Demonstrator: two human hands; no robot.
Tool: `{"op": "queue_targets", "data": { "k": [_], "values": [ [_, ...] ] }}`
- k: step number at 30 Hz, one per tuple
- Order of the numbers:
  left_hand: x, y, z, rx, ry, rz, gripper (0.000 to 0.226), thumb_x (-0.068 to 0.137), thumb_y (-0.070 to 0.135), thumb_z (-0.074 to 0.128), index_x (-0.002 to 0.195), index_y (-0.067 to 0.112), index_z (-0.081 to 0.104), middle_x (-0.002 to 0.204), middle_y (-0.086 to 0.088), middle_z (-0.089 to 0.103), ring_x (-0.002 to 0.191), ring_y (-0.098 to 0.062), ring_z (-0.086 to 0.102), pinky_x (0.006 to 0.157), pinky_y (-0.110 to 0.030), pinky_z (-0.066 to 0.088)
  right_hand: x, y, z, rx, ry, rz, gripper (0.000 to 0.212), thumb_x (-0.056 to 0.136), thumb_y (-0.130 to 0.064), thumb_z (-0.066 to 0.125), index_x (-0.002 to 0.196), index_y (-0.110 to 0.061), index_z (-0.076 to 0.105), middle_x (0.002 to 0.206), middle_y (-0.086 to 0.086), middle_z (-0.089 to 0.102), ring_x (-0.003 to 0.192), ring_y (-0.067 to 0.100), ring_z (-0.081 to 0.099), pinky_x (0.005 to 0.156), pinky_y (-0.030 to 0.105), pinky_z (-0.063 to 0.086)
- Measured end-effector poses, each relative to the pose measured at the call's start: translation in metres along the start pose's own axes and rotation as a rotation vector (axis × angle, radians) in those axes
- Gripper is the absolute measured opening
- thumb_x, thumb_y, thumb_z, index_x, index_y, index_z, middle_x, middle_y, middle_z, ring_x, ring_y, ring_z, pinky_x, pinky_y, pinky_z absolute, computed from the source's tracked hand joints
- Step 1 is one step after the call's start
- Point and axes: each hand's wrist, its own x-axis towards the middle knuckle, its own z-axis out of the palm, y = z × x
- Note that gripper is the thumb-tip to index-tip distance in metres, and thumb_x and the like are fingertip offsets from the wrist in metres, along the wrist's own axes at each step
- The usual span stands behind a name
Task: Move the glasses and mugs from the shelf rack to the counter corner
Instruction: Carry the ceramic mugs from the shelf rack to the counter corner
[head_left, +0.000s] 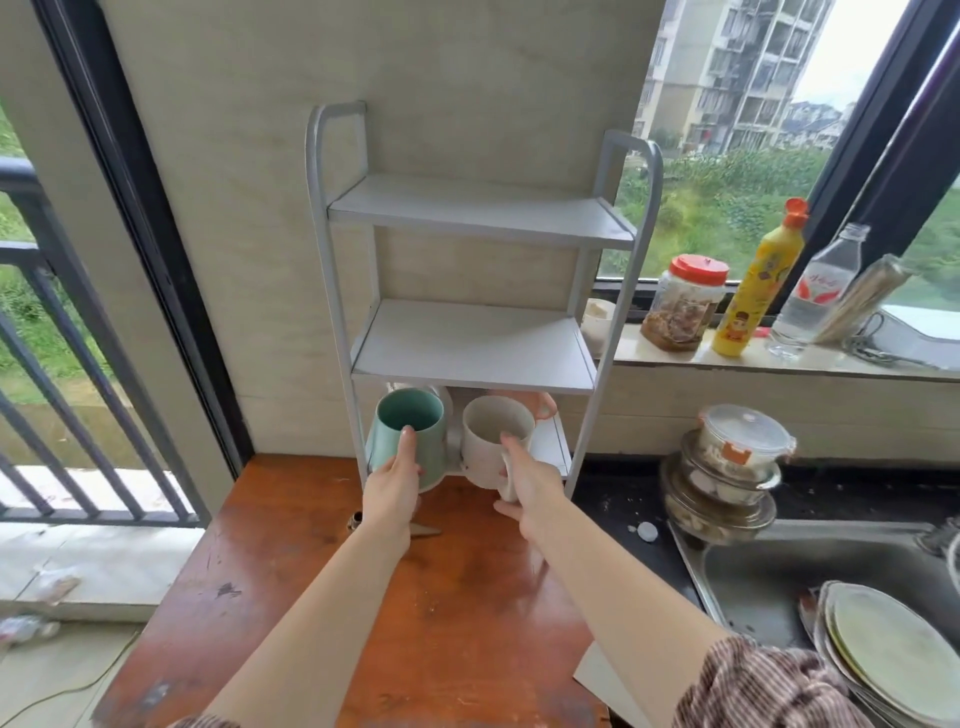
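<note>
A white three-tier shelf rack (470, 358) stands on the wooden counter (441, 597) against the wall. Its top and middle shelves are bare. My left hand (393, 488) grips a teal mug (410, 431) at the front left of the bottom shelf. My right hand (527, 483) grips a white mug (493, 434) by its handle at the front of the same shelf. Both mugs are tilted toward me, with their mouths showing. Behind the white mug a pink mug handle (545, 406) peeks out under the middle shelf; the rest of it is hidden.
A window sill on the right holds a red-lidded jar (683, 301), a yellow bottle (756, 283) and a clear bottle (813, 291). Stacked bowls and containers (724, 473) sit beside a steel sink (810, 582); plates (893, 649) lie at its right. A small dark object (356, 519) lies on the counter.
</note>
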Motion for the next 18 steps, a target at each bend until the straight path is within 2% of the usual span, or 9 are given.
{"op": "queue_targets", "data": {
  "k": [3, 5, 8, 10, 11, 14, 16, 18],
  "values": [
    [-0.004, -0.001, -0.005, -0.006, 0.051, -0.001, 0.054, 0.076, 0.069, 0.056, 0.093, 0.018, 0.054, 0.087, 0.003, 0.058, 0.095, -0.023, 0.058, 0.085, -0.036, 0.052, -0.001, 0.003, -0.011, 0.027, 0.027, -0.008, 0.042, 0.079, -0.051, 0.068, 0.102, -0.017, 0.061, 0.094, 0.0, 0.061, 0.089, 0.022, 0.059, 0.089, 0.04, 0.055],
    [-0.007, -0.004, -0.009, -0.014, 0.06, 0.015, 0.051, 0.075, 0.066, 0.06, 0.096, 0.02, 0.054, 0.086, 0.004, 0.058, 0.095, -0.023, 0.058, 0.085, -0.036, 0.052, -0.004, 0.004, -0.02, 0.045, 0.049, -0.006, 0.036, 0.075, -0.047, 0.072, 0.091, -0.016, 0.062, 0.092, 0.002, 0.062, 0.088, 0.023, 0.061, 0.085, 0.04, 0.057],
    [-0.016, -0.006, -0.015, -0.022, 0.044, 0.006, 0.051, 0.074, 0.062, 0.065, 0.099, 0.019, 0.055, 0.096, 0.0, 0.059, 0.094, -0.025, 0.061, 0.082, -0.035, 0.053, -0.01, 0.007, -0.036, 0.031, 0.053, -0.016, 0.038, 0.072, -0.043, 0.076, 0.094, -0.015, 0.062, 0.093, 0.002, 0.062, 0.09, 0.024, 0.063, 0.071, 0.036, 0.06],
    [-0.025, -0.009, -0.017, -0.008, 0.014, 0.0, 0.059, 0.073, 0.061, 0.066, 0.112, 0.018, 0.054, 0.101, -0.001, 0.057, 0.095, -0.025, 0.06, 0.079, -0.034, 0.053, -0.016, 0.011, -0.051, 0.019, 0.043, -0.025, 0.036, 0.072, -0.041, 0.076, 0.091, -0.015, 0.062, 0.091, 0.002, 0.061, 0.088, 0.023, 0.064, 0.059, 0.032, 0.058],
    [-0.03, -0.012, -0.018, 0.001, -0.004, 0.007, 0.061, 0.073, 0.06, 0.067, 0.116, 0.019, 0.053, 0.103, -0.001, 0.056, 0.095, -0.024, 0.059, 0.077, -0.033, 0.054, -0.02, 0.014, -0.059, 0.016, 0.04, -0.025, 0.035, 0.072, -0.04, 0.076, 0.09, -0.014, 0.062, 0.091, 0.003, 0.061, 0.086, 0.022, 0.064, 0.059, 0.033, 0.059],
    [-0.049, -0.026, -0.015, 0.043, -0.062, 0.031, 0.057, 0.071, 0.06, 0.068, 0.109, 0.021, 0.051, 0.108, -0.002, 0.056, 0.093, -0.021, 0.06, 0.072, -0.031, 0.055, -0.029, 0.023, -0.091, 0.007, 0.05, -0.016, 0.035, 0.072, -0.039, 0.074, 0.09, -0.011, 0.063, 0.093, 0.008, 0.062, 0.081, 0.024, 0.065, 0.067, 0.039, 0.061],
    [-0.063, -0.037, -0.008, 0.07, -0.096, 0.029, 0.056, 0.07, 0.06, 0.068, 0.108, 0.022, 0.051, 0.108, -0.003, 0.057, 0.092, -0.02, 0.061, 0.074, -0.033, 0.057, -0.035, 0.028, -0.116, 0.02, 0.074, -0.029, 0.036, 0.073, -0.037, 0.073, 0.091, -0.009, 0.063, 0.098, 0.012, 0.062, 0.081, 0.026, 0.066, 0.065, 0.039, 0.061],
    [-0.078, -0.049, 0.005, 0.084, -0.129, 0.024, 0.053, 0.07, 0.059, 0.068, 0.105, 0.022, 0.053, 0.107, -0.003, 0.058, 0.093, -0.019, 0.062, 0.074, -0.035, 0.057, -0.04, 0.033, -0.144, 0.051, 0.095, -0.04, 0.038, 0.071, -0.036, 0.074, 0.093, -0.006, 0.064, 0.103, 0.013, 0.062, 0.084, 0.029, 0.068, 0.071, 0.044, 0.061]
  ]
}}
